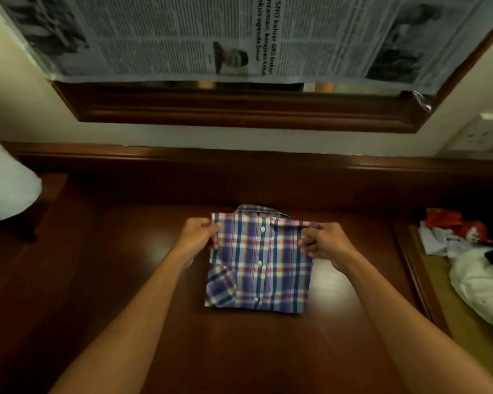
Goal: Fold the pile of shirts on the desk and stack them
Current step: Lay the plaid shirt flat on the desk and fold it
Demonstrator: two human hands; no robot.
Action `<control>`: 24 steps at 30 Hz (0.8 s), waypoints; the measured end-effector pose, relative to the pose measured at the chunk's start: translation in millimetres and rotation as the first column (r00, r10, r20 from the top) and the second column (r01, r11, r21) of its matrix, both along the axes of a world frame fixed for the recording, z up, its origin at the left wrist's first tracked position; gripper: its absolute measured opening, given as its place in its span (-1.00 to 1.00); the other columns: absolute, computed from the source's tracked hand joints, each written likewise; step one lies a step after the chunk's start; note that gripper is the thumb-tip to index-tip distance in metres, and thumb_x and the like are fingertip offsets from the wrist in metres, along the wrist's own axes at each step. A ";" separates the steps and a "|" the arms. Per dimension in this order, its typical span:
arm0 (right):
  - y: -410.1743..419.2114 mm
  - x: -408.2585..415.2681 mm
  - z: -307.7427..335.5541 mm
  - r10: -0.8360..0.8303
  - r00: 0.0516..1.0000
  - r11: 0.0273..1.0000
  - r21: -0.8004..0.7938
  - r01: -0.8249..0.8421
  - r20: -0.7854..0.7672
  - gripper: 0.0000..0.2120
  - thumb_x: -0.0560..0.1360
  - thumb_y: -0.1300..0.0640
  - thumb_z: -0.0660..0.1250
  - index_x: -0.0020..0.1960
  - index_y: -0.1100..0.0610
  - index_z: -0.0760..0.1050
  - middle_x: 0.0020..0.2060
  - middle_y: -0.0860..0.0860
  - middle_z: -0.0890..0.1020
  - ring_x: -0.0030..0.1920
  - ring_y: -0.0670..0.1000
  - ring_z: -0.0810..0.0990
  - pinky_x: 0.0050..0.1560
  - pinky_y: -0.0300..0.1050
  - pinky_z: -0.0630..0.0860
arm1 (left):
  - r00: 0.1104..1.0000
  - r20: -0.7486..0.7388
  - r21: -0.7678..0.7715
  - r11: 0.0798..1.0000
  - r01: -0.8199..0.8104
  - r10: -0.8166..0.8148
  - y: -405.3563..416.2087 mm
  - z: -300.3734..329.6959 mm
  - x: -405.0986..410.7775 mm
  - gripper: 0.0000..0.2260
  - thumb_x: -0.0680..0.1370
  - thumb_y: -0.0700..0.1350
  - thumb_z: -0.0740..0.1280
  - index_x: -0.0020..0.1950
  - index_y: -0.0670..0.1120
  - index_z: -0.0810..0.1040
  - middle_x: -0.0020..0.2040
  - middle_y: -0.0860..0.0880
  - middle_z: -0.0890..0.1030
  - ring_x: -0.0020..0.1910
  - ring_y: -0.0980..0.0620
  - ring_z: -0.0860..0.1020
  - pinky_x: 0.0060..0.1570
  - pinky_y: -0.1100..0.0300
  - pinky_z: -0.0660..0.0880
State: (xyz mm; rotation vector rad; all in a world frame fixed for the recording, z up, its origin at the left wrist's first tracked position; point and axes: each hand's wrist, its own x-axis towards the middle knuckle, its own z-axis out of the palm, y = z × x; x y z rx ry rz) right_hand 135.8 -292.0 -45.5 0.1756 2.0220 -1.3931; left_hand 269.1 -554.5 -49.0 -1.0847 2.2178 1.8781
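A plaid shirt (264,263) in blue, red and white lies folded into a rectangle on the dark wooden desk (111,280), button front up and collar toward the wall. My left hand (198,237) pinches the shirt's upper left edge near the shoulder. My right hand (326,241) grips the upper right edge, fingers curled over the fabric. A heap of unfolded clothes (473,260), white, red and dark pieces, sits at the right on a lower surface.
A wood-framed mirror (239,112) covered with newspaper (211,35) hangs above the desk's back ledge. A white lampshade (3,180) stands at the far left. A wall socket (481,136) is at the right.
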 end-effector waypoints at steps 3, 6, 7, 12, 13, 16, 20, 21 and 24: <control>-29.2 -28.5 -13.7 -0.146 0.989 0.987 -0.057 0.148 0.027 -0.63 0.57 0.20 0.34 0.34 0.14 0.34 0.01 0.13 0.64 -0.19 0.10 0.69 -0.26 -0.10 0.61 | 0.989 0.012 0.028 0.988 -0.150 0.149 -14.0 -14.4 -37.8 -0.85 0.59 -0.22 0.31 0.10 -0.01 0.45 -0.12 -0.06 0.65 -0.21 0.02 0.63 -0.23 0.18 0.50; -53.7 -21.1 -29.7 -0.093 0.995 0.994 0.048 0.095 -0.032 -0.56 0.58 0.22 0.32 0.40 0.12 0.28 0.03 0.13 0.60 -0.22 0.07 0.65 -0.18 -0.04 0.62 | 0.985 0.105 -0.027 0.991 -0.132 0.134 -13.5 -41.5 -39.7 -0.81 0.55 -0.27 0.35 0.14 -0.11 0.48 -0.07 -0.06 0.62 -0.08 -0.08 0.63 -0.15 0.02 0.58; -60.4 -10.7 -35.3 -0.026 0.998 0.996 0.083 0.030 -0.053 -0.59 0.58 0.24 0.31 0.39 0.13 0.31 -0.02 0.12 0.61 -0.24 0.05 0.63 -0.22 -0.07 0.61 | 0.986 0.138 -0.074 0.993 -0.087 0.096 -6.9 -52.0 -29.0 -0.82 0.54 -0.26 0.37 0.12 -0.12 0.51 -0.05 -0.08 0.62 -0.05 -0.11 0.63 -0.10 0.02 0.59; -96.2 48.9 -56.6 0.593 0.762 0.799 0.304 -0.518 -0.259 -0.62 0.63 0.11 0.24 0.43 0.01 0.32 -0.33 0.12 0.59 -0.43 -0.02 0.47 -0.42 -0.07 0.44 | 0.947 0.322 -0.382 0.916 0.123 0.007 50.9 -97.3 68.9 -0.65 0.53 -0.17 0.37 0.32 -0.09 0.51 0.29 -0.18 0.48 0.30 -0.15 0.43 0.22 0.12 0.37; -108.5 59.0 -58.0 0.711 0.645 0.700 0.368 -0.612 -0.280 -0.60 0.64 0.07 0.20 0.45 -0.03 0.28 -0.35 0.08 0.57 -0.43 -0.02 0.46 -0.41 -0.03 0.43 | 0.952 0.306 -0.390 0.913 0.119 0.006 60.8 -102.2 87.0 -0.66 0.53 -0.17 0.36 0.31 -0.13 0.53 0.29 -0.18 0.48 0.29 -0.16 0.44 0.24 0.10 0.35; -147.3 83.5 -53.6 0.942 0.296 0.330 0.594 -0.734 -0.157 -0.55 0.65 -0.10 0.10 0.52 -0.11 0.17 -0.02 0.11 0.61 -0.15 0.06 0.55 -0.24 -0.04 0.44 | 0.958 0.287 -0.362 0.924 0.122 -0.014 73.5 -112.9 121.2 -0.68 0.47 -0.07 0.30 0.16 -0.17 0.62 0.13 -0.18 0.59 0.15 -0.19 0.53 0.16 0.07 0.41; -168.6 108.2 -57.9 0.976 0.144 -0.034 0.767 -0.641 0.163 -0.48 0.60 -0.28 0.04 0.49 -0.09 0.23 0.36 0.17 0.37 0.29 0.22 0.44 0.19 0.13 0.42 | 0.961 0.262 -0.245 0.957 0.153 -0.087 72.0 -107.0 146.1 -0.59 0.48 -0.04 0.25 0.30 -0.12 0.54 0.17 -0.03 0.57 0.19 -0.03 0.53 0.24 0.18 0.37; -167.6 113.8 -60.9 0.970 0.168 -0.037 0.787 -0.616 0.177 -0.48 0.60 -0.29 0.04 0.46 -0.05 0.29 0.35 0.17 0.37 0.28 0.21 0.45 0.18 0.13 0.42 | 0.964 0.251 -0.209 0.967 0.145 -0.090 70.3 -103.6 150.1 -0.64 0.51 -0.09 0.28 0.29 -0.10 0.53 0.10 0.02 0.56 0.14 0.02 0.54 0.19 0.21 0.39; -157.1 128.0 -66.7 0.964 0.230 0.004 0.853 -0.523 0.136 -0.53 0.62 -0.21 0.08 0.31 0.09 0.46 0.27 0.15 0.45 0.19 0.14 0.51 0.10 0.04 0.46 | 0.969 0.231 -0.143 0.983 0.117 -0.082 62.8 -104.6 159.6 -0.79 0.52 -0.21 0.32 0.11 0.02 0.55 -0.11 0.17 0.46 -0.10 0.12 0.50 -0.01 0.38 0.36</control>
